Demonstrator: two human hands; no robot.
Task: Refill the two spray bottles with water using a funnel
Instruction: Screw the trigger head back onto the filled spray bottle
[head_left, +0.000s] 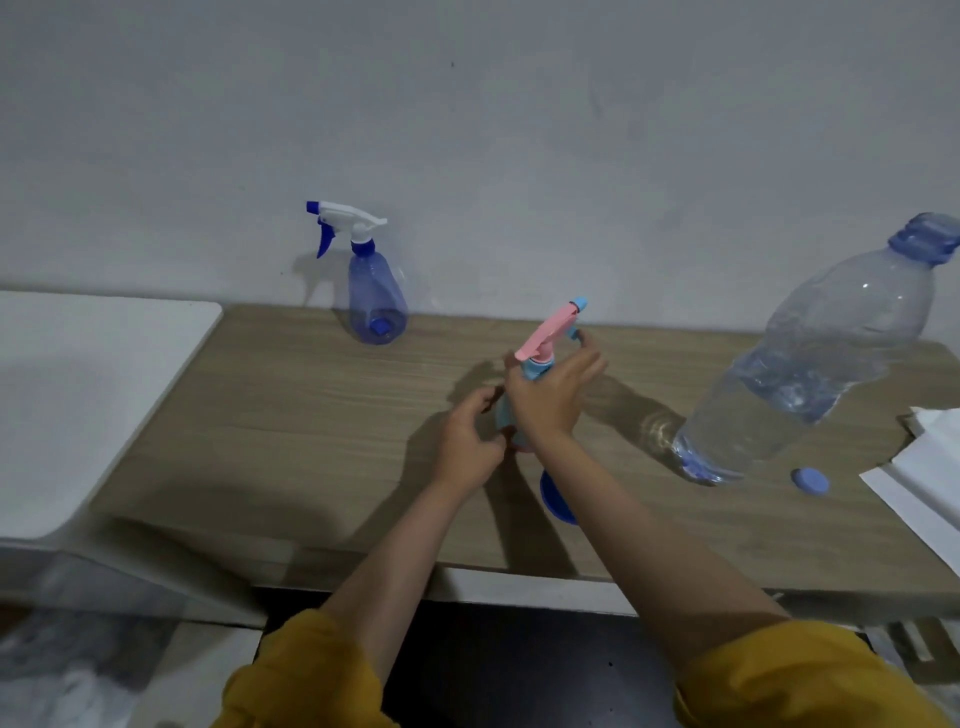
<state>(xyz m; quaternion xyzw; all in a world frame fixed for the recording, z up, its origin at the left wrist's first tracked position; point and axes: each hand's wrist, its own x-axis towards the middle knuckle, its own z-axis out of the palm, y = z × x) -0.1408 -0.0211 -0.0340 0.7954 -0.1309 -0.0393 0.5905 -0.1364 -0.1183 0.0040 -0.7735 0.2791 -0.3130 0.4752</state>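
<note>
Bare tabletop lies open left of the hands, bounded behind by the blue spray bottle; rightward, the water bottle, cap and papers crowd the way.

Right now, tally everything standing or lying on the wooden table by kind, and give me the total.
Spray bottles: 2, blue-and-white spray bottle by the wall and pink-and-blue spray bottle in both hands
Water bottles: 1, large water bottle, uncapped
Bottle caps: 1, blue cap
Funnels: 1, blue funnel
Papers: 1, white paper
Total: 6
</note>
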